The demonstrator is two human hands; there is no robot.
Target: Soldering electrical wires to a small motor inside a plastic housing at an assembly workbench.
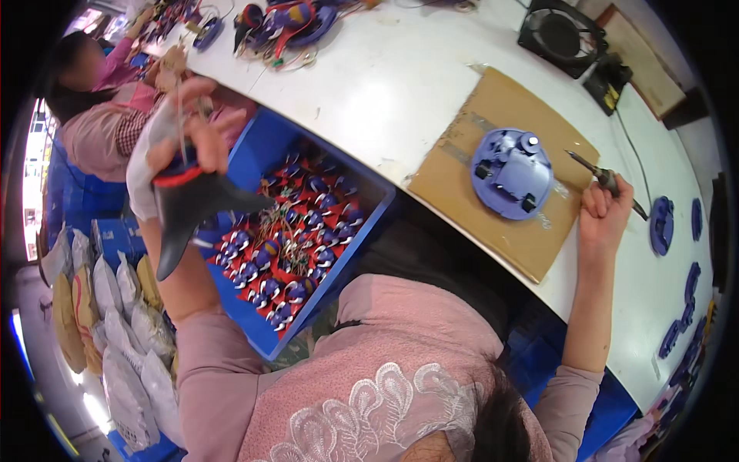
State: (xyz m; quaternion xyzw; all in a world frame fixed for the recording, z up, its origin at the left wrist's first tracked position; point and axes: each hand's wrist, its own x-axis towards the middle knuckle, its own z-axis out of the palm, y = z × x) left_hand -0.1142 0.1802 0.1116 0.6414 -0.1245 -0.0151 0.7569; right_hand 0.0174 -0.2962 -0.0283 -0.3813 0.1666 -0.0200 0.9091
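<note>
One grey, red-collared fin [198, 206]: gripped, left hand [175, 132]
One dark-handled soldering iron [607, 182]: gripped, right hand [604, 214]
One round purple plastic casing [514, 175]: on brown cardboard [439, 181], tabletop's [362, 100] front edge

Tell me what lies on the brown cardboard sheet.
On the cardboard sheet lie a round purple part and strips of tape. The right hand holds a soldering iron, its tip above the sheet. Cardboard beneath the part is hidden.

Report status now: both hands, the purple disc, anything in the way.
Left hand holding dark toy. Right hand gripping iron. Purple disc on cardboard, no hand or tool covering it.
</note>
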